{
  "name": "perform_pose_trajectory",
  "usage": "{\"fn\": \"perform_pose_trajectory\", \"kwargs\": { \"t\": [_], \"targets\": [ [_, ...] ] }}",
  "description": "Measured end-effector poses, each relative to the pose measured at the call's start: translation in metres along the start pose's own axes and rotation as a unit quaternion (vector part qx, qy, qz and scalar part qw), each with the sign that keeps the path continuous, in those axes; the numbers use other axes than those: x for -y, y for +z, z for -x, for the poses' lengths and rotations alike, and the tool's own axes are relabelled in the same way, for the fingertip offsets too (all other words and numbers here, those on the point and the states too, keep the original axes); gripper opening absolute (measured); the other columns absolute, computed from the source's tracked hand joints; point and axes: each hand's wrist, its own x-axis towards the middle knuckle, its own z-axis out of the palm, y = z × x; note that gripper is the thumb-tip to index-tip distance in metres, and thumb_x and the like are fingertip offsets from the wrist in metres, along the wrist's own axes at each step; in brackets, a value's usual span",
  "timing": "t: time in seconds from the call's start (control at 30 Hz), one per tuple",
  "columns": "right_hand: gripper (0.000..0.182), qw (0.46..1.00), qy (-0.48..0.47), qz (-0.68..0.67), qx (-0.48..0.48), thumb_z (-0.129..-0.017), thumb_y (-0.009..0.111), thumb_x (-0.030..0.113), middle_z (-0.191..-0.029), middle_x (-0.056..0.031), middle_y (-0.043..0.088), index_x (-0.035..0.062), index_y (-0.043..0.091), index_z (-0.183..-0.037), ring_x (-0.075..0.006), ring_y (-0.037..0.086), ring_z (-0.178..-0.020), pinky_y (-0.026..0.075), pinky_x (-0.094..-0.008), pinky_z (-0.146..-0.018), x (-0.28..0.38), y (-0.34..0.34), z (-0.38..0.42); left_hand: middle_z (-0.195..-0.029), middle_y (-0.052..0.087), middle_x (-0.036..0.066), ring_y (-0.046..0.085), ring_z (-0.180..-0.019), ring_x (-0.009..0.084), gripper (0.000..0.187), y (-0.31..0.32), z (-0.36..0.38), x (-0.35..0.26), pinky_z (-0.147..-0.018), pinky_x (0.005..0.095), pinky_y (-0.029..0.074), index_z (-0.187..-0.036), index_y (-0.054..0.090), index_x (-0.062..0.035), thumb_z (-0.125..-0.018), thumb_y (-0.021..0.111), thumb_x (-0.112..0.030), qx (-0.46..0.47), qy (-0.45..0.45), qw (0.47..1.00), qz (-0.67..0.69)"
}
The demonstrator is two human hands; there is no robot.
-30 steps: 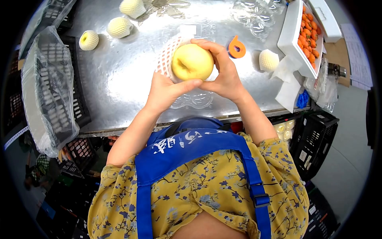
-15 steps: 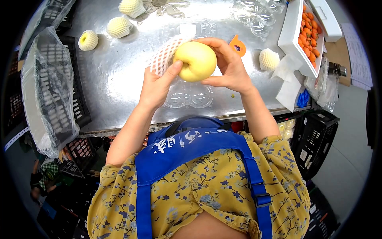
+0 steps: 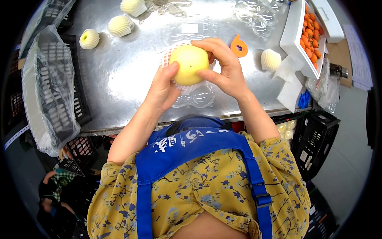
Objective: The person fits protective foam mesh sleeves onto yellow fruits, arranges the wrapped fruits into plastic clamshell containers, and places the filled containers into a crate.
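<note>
A smooth yellow apple [image 3: 189, 63] is held between my two hands over the metal table, a small dark spot facing up. My left hand [image 3: 162, 85] has its thumb on the apple's left side and its other fingers beneath. From the right, my right hand [image 3: 227, 67] grips it with fingers over the top edge and thumb on the lower side. A white foam net [image 3: 166, 55] with a reddish pattern shows under and behind the apple, against my left hand. Below it lies a clear plastic fruit pack [image 3: 199, 98]. An orange 6-shaped piece [image 3: 238, 46] lies beyond my right hand.
Several net-wrapped fruits, one [image 3: 89, 39] at left and one [image 3: 271, 59] at right, sit on the table [image 3: 119, 79]. A white foam box [image 3: 292, 36] holds small orange-red fruit. Clear packs [image 3: 260, 18] lie at the back. A plastic-covered crate [image 3: 49, 91] borders the left.
My hands have turned the apple, so the stem hollow has gone from view and a dark spot faces up. The apple has shifted slightly left and toward me.
</note>
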Motion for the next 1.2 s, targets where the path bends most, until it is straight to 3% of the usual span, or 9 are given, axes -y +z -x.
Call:
{"fn": "perform_pose_trajectory", "kwargs": {
  "t": [0.13, 0.33, 0.53, 0.63, 0.73, 0.83, 0.93, 1.07, 1.2],
  "targets": [
    [0.046, 0.999, 0.012, -0.042, -0.005, -0.078, 0.067, 0.027, -0.105, -0.0105, 0.057, 0.0047, 0.055, -0.117, -0.0202, 0.054, -0.09, 0.045, -0.0285, -0.073, 0.001, 0.002, -0.001, -0.123, 0.049, 0.013, 0.049, -0.115, 0.0237, 0.072, -0.005, -0.001, 0.001, -0.099, 0.0399, 0.041, -0.129, 0.038, -0.0027, -0.077, 0.064, -0.045, -0.015, -0.003, 1.0, 0.003],
    [0.024, 0.975, -0.044, 0.168, -0.14, -0.085, 0.057, 0.02, -0.099, -0.0155, 0.057, 0.0022, 0.06, -0.102, -0.0272, 0.056, -0.09, 0.045, -0.0336, -0.076, 0.01, 0.034, 0.001, -0.121, 0.051, 0.013, 0.05, -0.115, 0.023, 0.061, -0.004, 0.002, 0.011, -0.097, 0.0364, 0.041, -0.127, 0.041, -0.002, -0.082, 0.063, -0.037, -0.044, 0.015, 0.998, -0.029],
    [0.015, 0.981, 0.108, -0.02, -0.162, -0.085, 0.057, 0.013, -0.064, -0.0081, 0.056, 0.0031, 0.061, -0.096, -0.0183, 0.055, -0.057, 0.044, -0.029, -0.057, -0.012, 0.006, 0.001, -0.123, 0.051, 0.014, 0.05, -0.115, 0.0259, 0.058, -0.002, 0.01, 0.01, -0.097, 0.04, 0.041, -0.127, 0.042, -0.0046, -0.089, 0.048, -0.047, -0.024, -0.034, 0.996, 0.077],
    [0.015, 0.896, 0.017, 0.425, -0.128, -0.082, 0.057, 0.002, -0.055, -0.0024, 0.053, 0.0045, 0.062, -0.096, -0.01, 0.05, -0.048, 0.038, -0.0265, -0.046, -0.034, -0.035, 0.005, -0.124, 0.05, 0.014, 0.05, -0.115, 0.0276, 0.059, -0.002, 0.009, 0.007, -0.097, 0.0438, 0.042, -0.127, 0.042, -0.0066, -0.09, 0.04, -0.053, -0.044, -0.063, 0.988, 0.137],
    [0.029, 0.947, 0.17, 0.228, -0.148, -0.078, 0.064, 0.005, -0.074, -0.0057, 0.06, 0.0064, 0.059, -0.107, -0.0125, 0.057, -0.065, 0.044, -0.0293, -0.055, -0.017, -0.041, 0.008, -0.125, 0.05, 0.014, 0.05, -0.114, 0.0285, 0.061, -0.001, 0.006, 0.007, -0.097, 0.0461, 0.042, -0.128, 0.043, -0.0087, -0.09, 0.037, -0.056, -0.073, -0.101, 0.976, 0.18],
    [0.055, 0.99, 0.024, 0.035, -0.135, -0.07, 0.071, 0.006, -0.106, -0.0097, 0.057, 0.0088, 0.052, -0.121, -0.0198, 0.058, -0.094, 0.048, -0.0317, -0.075, 0.003, -0.019, 0.006, -0.124, 0.051, 0.013, 0.052, -0.112, 0.0278, 0.063, 0.005, 0.004, 0.004, -0.096, 0.0453, 0.043, -0.127, 0.043, -0.0073, -0.091, 0.031, -0.058, -0.087, -0.133, 0.971, 0.178],
    [0.071, 0.994, -0.057, 0.078, 0.057, -0.066, 0.076, 0.011, -0.131, -0.0101, 0.043, 0.0084, 0.044, -0.13, -0.0241, 0.044, -0.12, 0.039, -0.0333, -0.096, 0.017, -0.008, 0.006, -0.123, 0.051, 0.013, 0.052, -0.113, 0.0272, 0.065, 0.008, 0.002, 0.005, -0.096, 0.0445, 0.043, -0.128, 0.043, -0.0085, -0.091, 0.029, -0.06, -0.085, -0.155, 0.972, 0.157],
    [0.084, 0.985, -0.055, 0.108, 0.125, -0.056, 0.079, 0.01, -0.129, -0.0086, 0.045, 0.0093, 0.041, -0.131, -0.0257, 0.048, -0.116, 0.04, -0.0352, -0.098, 0.003, 0.001, 0.008, -0.123, 0.05, 0.013, 0.05, -0.115, 0.0262, 0.067, 0.009, 0.004, 0.008, -0.095, 0.0423, 0.045, -0.129, 0.041, -0.0089, -0.09, 0.025, -0.062, -0.089, -0.136, 0.986, 0.046],
    [0.077, 0.947, 0.141, -0.281, 0.067, -0.069, 0.077, 0.026, -0.131, -0.0081, 0.044, 0.0054, 0.039, -0.132, -0.0201, 0.046, -0.117, 0.036, -0.0365, -0.101, 0.002, 0.003, 0.017, -0.126, 0.049, 0.012, 0.05, -0.115, 0.0244, 0.068, 0.001, 0.004, 0.001, -0.092, 0.0409, 0.046, -0.13, 0.04, -0.0057, -0.092, 0.022, -0.06, -0.072, -0.079, 0.994, -0.009]
  ]
}}
